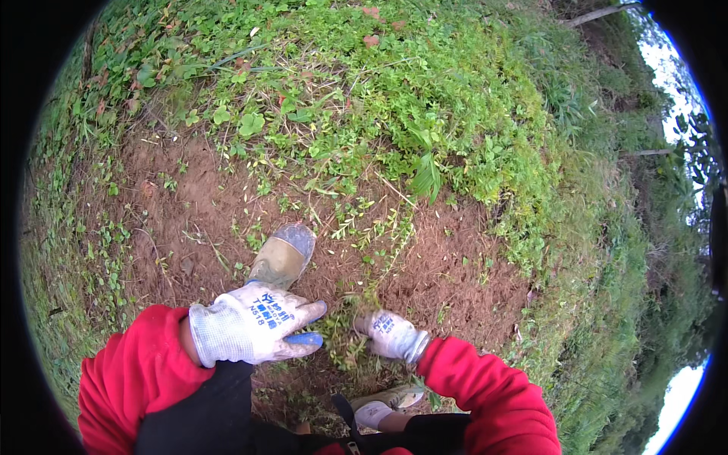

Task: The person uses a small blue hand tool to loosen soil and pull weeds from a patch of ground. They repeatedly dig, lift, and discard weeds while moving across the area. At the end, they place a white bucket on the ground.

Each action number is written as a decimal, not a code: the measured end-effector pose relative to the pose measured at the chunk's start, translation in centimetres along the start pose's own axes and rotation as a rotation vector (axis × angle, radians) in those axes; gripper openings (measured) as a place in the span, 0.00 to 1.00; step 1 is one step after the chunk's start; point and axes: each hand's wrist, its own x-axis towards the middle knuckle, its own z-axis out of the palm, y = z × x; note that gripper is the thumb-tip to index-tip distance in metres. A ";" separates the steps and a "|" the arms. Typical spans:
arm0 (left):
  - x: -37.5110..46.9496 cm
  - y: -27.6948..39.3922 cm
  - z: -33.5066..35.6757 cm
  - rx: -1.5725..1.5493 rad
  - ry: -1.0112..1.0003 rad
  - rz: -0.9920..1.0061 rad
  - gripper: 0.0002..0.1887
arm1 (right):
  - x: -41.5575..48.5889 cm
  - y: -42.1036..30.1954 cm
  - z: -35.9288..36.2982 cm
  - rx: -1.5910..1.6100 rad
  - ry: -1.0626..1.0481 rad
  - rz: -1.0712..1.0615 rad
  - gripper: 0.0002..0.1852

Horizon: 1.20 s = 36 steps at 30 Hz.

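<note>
My left hand, in a white work glove with blue print and a blue palm, reaches in from the left. Its thumb and fingers are apart, their tips beside a clump of pulled weeds. My right hand, gloved the same way, has its fingers curled around the right side of that clump. The grip itself is partly hidden by stems and by the back of the glove. Bare brown soil lies under and around both hands, with thin leafy stems scattered just ahead.
A muddy boot is planted just ahead of my left hand; my other shoe is below the right. Dense low green plants cover the ground beyond the soil. A grassy bank with shrubs runs along the right.
</note>
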 end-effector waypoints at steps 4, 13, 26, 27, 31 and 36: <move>-0.1 0.2 -0.2 -0.038 -0.041 -0.042 0.31 | 5.7 0.1 -7.7 -0.380 0.314 0.016 0.33; -2.1 -1.0 0.9 -0.047 -0.106 -0.127 0.30 | 18.7 3.2 -18.9 -0.459 0.443 0.323 0.45; -3.2 -1.3 1.0 0.009 0.070 -0.079 0.27 | 17.4 3.4 -17.9 -0.218 0.343 0.372 0.19; -3.3 -1.2 0.9 -0.008 0.071 -0.081 0.27 | 16.4 3.0 -16.9 -0.205 0.287 0.332 0.18; -2.6 -1.2 0.7 -0.007 0.027 -0.074 0.27 | 9.3 1.3 -9.9 -0.012 -0.022 0.210 0.21; -2.8 -1.2 1.1 0.036 0.031 -0.039 0.31 | 5.9 -2.7 -6.2 -0.154 -0.284 0.042 0.20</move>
